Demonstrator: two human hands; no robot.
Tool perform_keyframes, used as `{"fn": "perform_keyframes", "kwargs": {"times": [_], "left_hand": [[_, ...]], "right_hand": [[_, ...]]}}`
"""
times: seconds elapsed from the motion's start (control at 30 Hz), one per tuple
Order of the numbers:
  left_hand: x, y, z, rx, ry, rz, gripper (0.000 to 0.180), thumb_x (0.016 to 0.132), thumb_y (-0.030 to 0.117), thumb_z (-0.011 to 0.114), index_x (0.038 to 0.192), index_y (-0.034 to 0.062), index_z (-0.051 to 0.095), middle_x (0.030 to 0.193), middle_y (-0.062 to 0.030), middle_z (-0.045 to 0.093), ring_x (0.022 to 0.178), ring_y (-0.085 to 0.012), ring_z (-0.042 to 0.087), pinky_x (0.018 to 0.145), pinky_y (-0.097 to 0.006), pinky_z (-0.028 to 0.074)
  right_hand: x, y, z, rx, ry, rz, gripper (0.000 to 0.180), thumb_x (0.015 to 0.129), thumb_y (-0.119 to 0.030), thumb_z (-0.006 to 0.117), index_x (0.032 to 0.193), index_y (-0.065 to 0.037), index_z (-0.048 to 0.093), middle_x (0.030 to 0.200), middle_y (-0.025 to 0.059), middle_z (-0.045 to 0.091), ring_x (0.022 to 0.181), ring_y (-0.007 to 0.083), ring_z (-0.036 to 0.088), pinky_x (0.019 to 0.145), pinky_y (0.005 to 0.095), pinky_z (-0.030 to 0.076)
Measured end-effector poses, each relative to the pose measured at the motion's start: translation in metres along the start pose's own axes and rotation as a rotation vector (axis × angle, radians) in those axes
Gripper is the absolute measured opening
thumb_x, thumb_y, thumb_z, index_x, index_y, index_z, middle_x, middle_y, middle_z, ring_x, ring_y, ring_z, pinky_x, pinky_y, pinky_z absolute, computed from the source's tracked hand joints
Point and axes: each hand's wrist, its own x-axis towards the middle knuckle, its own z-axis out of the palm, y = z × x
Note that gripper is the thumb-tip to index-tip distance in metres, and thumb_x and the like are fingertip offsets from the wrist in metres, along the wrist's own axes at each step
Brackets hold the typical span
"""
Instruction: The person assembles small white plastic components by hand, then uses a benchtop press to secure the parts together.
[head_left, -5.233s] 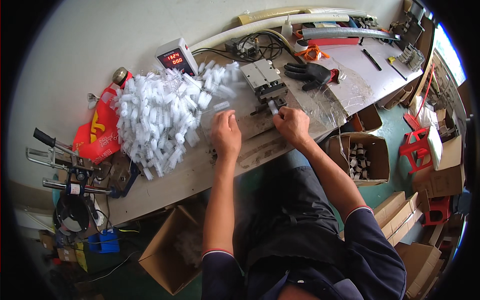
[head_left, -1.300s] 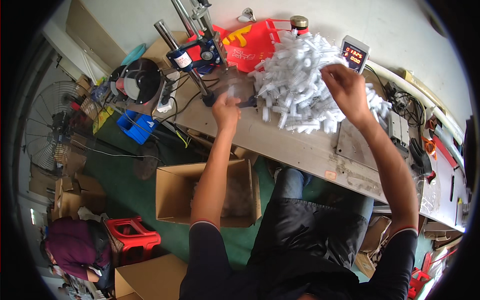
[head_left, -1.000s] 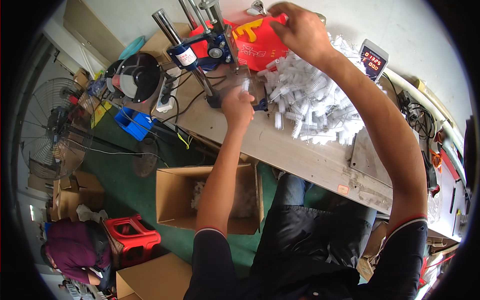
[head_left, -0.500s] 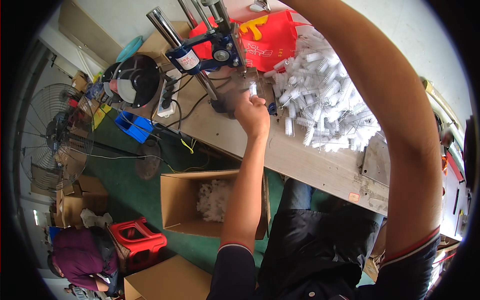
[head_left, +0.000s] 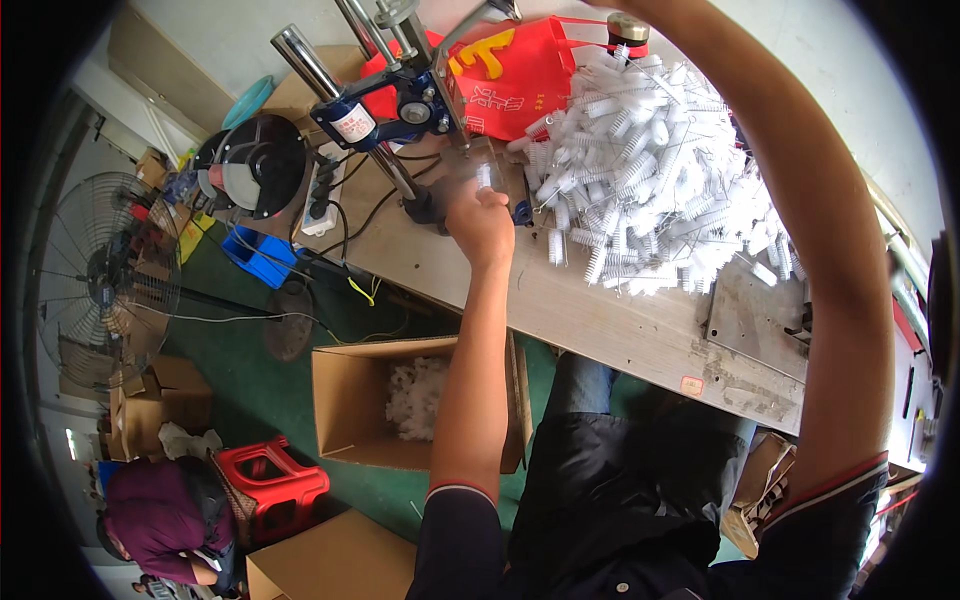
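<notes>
My left hand (head_left: 481, 222) is closed around a small white bristle brush (head_left: 484, 178), its thumb uppermost. It holds the brush upright at the base of a blue and chrome bench press (head_left: 412, 112), under the press's spindle. Blur softens the area around the fingertips. My right arm (head_left: 815, 200) reaches up and over the table's right side, and its hand lies beyond the upper edge. A metal lever (head_left: 470, 28) slants up from the press head toward that edge. Right of the press, a large heap of white wire-stemmed brushes (head_left: 640, 180) covers the table (head_left: 590, 335).
Behind the press is a red bag (head_left: 510, 90); a metal plate (head_left: 750, 318) lies right of my left hand. Cables run left to a power strip (head_left: 322, 190). Below are an open carton (head_left: 350, 400) with white pieces, a red stool (head_left: 275, 490) and a bent-over person (head_left: 165, 510).
The view has shifted, moving the table and press slightly left in the picture. My right arm stands further right, uncovering a dark jar behind the heap. The press lever now shows. My left hand still holds the brush.
</notes>
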Motion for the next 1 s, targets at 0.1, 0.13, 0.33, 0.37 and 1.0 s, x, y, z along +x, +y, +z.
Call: {"fn": "perform_keyframes", "kwargs": {"times": [0.1,0.13,0.33,0.37,1.0], "left_hand": [[0.004,-0.013,-0.012,-0.01,0.032,-0.015,0.017,0.093,0.002,0.056,0.095,-0.0036,0.071,0.079,-0.0127,0.074,0.075,-0.0241,0.068,0.074,-0.036,0.051],[0.004,-0.012,-0.009,-0.056,0.026,-0.04,0.016,0.09,0.005,0.056,0.083,-0.0009,0.069,0.078,-0.0156,0.073,0.079,-0.0342,0.07,0.079,-0.043,0.051],[0.001,-0.013,0.0,-0.154,0.028,-0.031,0.018,0.088,0.007,0.057,0.076,-0.0003,0.069,0.074,-0.0166,0.071,0.074,-0.0338,0.068,0.075,-0.042,0.05],[0.002,-0.014,0.0,-0.148,0.026,-0.031,0.018,0.088,0.007,0.057,0.076,-0.0003,0.069,0.074,-0.0166,0.071,0.074,-0.0338,0.068,0.075,-0.042,0.05],[-0.002,0.014,-0.011,0.103,-0.007,-0.038,0.03,0.096,0.004,0.057,0.119,-0.0096,0.069,0.084,-0.0149,0.077,0.078,-0.024,0.073,0.077,-0.035,0.056]], "right_hand": [[-0.056,-0.026,0.024,0.078,-0.243,0.038,0.03,0.098,-0.033,0.056,0.09,-0.01,0.074,0.097,0.0151,0.075,0.09,0.0363,0.07,0.085,0.0488,0.055],[-0.072,-0.027,0.039,0.108,-0.245,0.066,0.033,0.103,-0.036,0.053,0.101,-0.009,0.073,0.097,0.0151,0.073,0.095,0.0343,0.068,0.089,0.0477,0.054],[-0.107,-0.059,0.078,0.26,-0.361,0.163,0.047,0.111,-0.044,0.043,0.107,-0.006,0.071,0.096,0.0175,0.07,0.106,0.0351,0.065,0.099,0.0502,0.049],[-0.105,-0.057,0.079,0.264,-0.362,0.167,0.047,0.111,-0.044,0.043,0.107,-0.006,0.071,0.096,0.0175,0.07,0.106,0.0351,0.065,0.099,0.0502,0.049],[-0.066,-0.035,0.021,0.309,-0.472,0.251,0.04,0.105,-0.044,0.05,0.135,-0.023,0.065,0.113,0.0129,0.074,0.106,0.0354,0.067,0.098,0.0514,0.047]]}}
